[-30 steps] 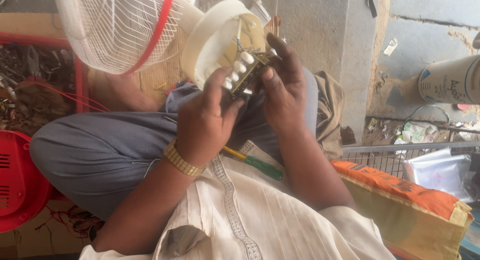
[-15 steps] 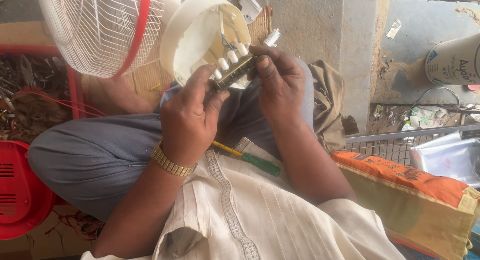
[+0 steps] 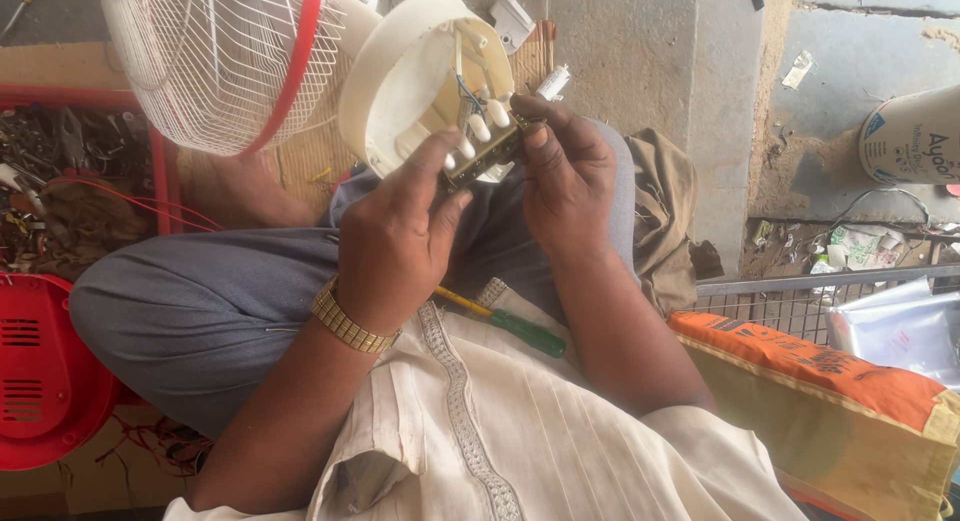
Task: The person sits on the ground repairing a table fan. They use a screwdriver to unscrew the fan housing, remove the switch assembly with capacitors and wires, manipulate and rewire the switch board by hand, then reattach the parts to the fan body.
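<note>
Switch block (image 3: 482, 146): small push-button unit with a row of white keys, held above the lap, just in front of the open cream fan base (image 3: 400, 81). Pinched from both sides: left hand (image 3: 395, 246) closed on the near end with thumb up against the keys, right hand (image 3: 565, 176) closed on the far end with fingertips over the top. Probably light and rigid, of hard plastic and metal. Thin wires run from block into base, so likely fragile at the joints; best gripped by the frame edges, not by keys or leads. Green-handled screwdriver (image 3: 505, 323) lying across the lap, tip hidden under the left wrist. Underside of block and its terminals covered by fingers. White fan guard (image 3: 210, 61) cut off at the top edge. Wire ends not discernible.
</note>
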`<state>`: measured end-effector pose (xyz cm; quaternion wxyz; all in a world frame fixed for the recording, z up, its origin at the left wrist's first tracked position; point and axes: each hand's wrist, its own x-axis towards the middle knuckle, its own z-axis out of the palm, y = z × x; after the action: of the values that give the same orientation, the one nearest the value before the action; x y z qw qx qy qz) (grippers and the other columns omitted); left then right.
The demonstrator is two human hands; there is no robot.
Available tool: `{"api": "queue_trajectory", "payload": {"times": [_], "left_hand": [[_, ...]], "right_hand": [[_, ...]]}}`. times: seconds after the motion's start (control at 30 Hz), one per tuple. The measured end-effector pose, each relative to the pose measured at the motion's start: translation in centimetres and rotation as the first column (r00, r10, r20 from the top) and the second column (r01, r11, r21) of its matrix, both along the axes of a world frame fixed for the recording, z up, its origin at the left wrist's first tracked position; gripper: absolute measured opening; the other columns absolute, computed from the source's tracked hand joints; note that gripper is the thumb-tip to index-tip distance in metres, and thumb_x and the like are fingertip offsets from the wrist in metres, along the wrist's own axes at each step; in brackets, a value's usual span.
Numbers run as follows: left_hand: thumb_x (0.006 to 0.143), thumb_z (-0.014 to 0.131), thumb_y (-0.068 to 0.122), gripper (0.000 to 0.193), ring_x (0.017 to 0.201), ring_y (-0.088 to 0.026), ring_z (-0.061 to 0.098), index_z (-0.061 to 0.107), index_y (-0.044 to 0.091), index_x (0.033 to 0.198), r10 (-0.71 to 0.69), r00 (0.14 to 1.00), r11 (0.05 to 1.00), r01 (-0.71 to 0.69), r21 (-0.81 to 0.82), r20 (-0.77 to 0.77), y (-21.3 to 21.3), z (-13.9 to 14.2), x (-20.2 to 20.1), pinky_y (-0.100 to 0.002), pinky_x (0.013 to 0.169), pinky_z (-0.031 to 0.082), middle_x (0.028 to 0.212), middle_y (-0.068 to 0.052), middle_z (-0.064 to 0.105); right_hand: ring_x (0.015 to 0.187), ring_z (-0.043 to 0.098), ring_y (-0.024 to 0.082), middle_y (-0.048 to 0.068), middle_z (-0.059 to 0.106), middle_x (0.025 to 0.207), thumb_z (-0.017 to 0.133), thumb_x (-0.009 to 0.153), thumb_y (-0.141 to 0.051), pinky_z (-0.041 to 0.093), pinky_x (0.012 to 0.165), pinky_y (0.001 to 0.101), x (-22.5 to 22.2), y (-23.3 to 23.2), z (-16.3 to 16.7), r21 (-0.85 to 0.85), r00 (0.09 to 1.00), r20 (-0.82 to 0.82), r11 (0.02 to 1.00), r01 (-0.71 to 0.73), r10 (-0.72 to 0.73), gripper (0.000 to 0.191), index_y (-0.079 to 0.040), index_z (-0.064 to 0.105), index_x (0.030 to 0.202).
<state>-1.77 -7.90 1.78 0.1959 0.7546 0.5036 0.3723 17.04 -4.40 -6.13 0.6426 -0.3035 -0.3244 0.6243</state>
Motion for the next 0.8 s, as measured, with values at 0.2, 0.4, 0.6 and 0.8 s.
{"api": "queue_trajectory", "payload": {"times": [0.2, 0.4, 0.6, 0.8], "left_hand": [[0.102, 0.075, 0.013, 0.055, 0.099, -0.029, 0.078, 0.042, -0.001, 0.145, 0.027, 0.995, 0.998, -0.021, -0.06, 0.1, -0.2, -0.5, -0.1, -0.036, 0.08, 0.06, 0.107, -0.016, 0.075], [0.104, 0.076, 0.014, 0.048, 0.1, -0.029, 0.077, 0.049, 0.003, 0.142, 0.028, 0.999, 0.996, -0.031, 0.078, 0.047, 0.1, -0.1, 0.6, -0.035, 0.082, 0.061, 0.113, -0.017, 0.074], [0.102, 0.075, 0.014, 0.048, 0.089, -0.028, 0.073, 0.052, 0.003, 0.143, 0.042, 0.998, 0.993, -0.038, 0.11, -0.037, 0.7, 0.7, 1.7, -0.039, 0.076, 0.058, 0.104, -0.013, 0.071], [0.1, 0.074, 0.015, 0.049, 0.078, -0.029, 0.069, 0.053, 0.005, 0.143, 0.051, 0.994, 0.995, -0.042, 0.087, -0.101, 1.0, 0.8, 2.0, -0.041, 0.068, 0.055, 0.094, -0.01, 0.068]], "right_hand": [[0.105, 0.067, 0.017, 0.012, 0.071, 0.12, 0.069, 0.106, -0.01, 0.055, 0.097, 0.0313, 0.2, -0.2, -0.8, 0.005, 0.998, -0.06, 1.0, 0.011, -0.011, 0.028, 0.005, 0.066, 0.129], [0.095, 0.069, 0.019, 0.014, 0.072, 0.114, 0.066, 0.108, -0.013, 0.057, 0.086, 0.0319, 0.5, 0.5, -1.4, -0.099, 0.982, -0.186, 0.994, -0.036, 0.017, 0.026, 0.005, 0.066, 0.128], [0.09, 0.07, 0.02, 0.014, 0.072, 0.107, 0.062, 0.109, -0.017, 0.058, 0.083, 0.033, 0.7, 1.1, -1.4, -0.183, 0.968, -0.248, 0.978, -0.096, 0.048, 0.026, 0.005, 0.065, 0.123], [0.086, 0.069, 0.02, 0.013, 0.072, 0.103, 0.064, 0.107, -0.019, 0.057, 0.079, 0.0322, 1.0, 1.4, -1.7, -0.233, 0.971, -0.241, 0.97, -0.063, 0.005, 0.027, 0.005, 0.065, 0.121]]}}
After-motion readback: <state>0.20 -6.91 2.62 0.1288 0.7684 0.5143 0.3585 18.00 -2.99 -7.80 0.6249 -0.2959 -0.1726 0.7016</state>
